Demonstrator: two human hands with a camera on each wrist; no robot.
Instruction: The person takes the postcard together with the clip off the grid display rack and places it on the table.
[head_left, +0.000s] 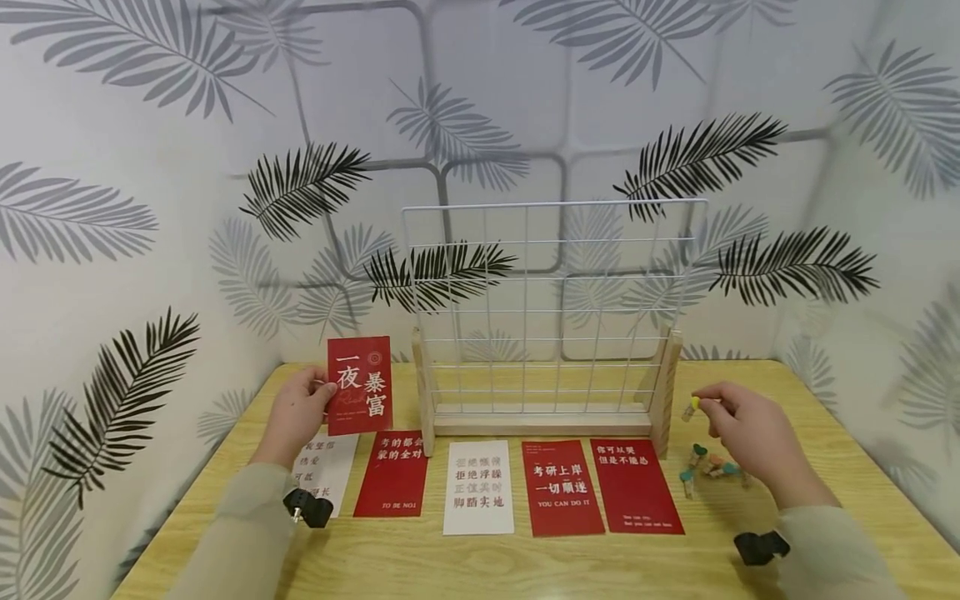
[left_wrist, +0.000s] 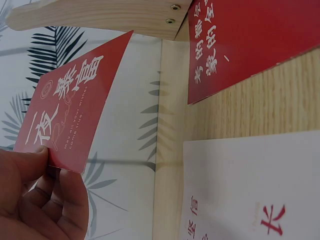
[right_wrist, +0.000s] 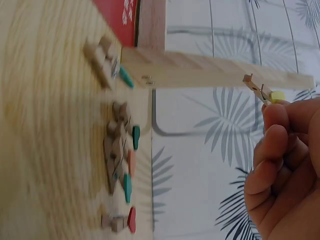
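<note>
My left hand [head_left: 298, 410] pinches a red card [head_left: 360, 385] with white characters by its left edge, thumb in front, holding it upright above the table. In the left wrist view the same red card [left_wrist: 70, 100] tilts away from the thumb. Between thumb and fingertips, my right hand [head_left: 753, 429] pinches a small wooden clothespin [right_wrist: 259, 89] with a yellow piece on it, raised off the table. Below that hand lie several small wooden clothespins [right_wrist: 117, 145] with green, orange and red heart-like pieces. A white wire grid [head_left: 543, 308] stands in a wooden base between the hands.
Along the grid's front lie a partly covered white card [head_left: 339, 475], a red card [head_left: 390, 479], another white card [head_left: 478, 492] and two more red cards [head_left: 564, 521]. The base's right upright [head_left: 666, 392] stands left of my right hand. A leaf-patterned wall [head_left: 480, 100] rises behind the table.
</note>
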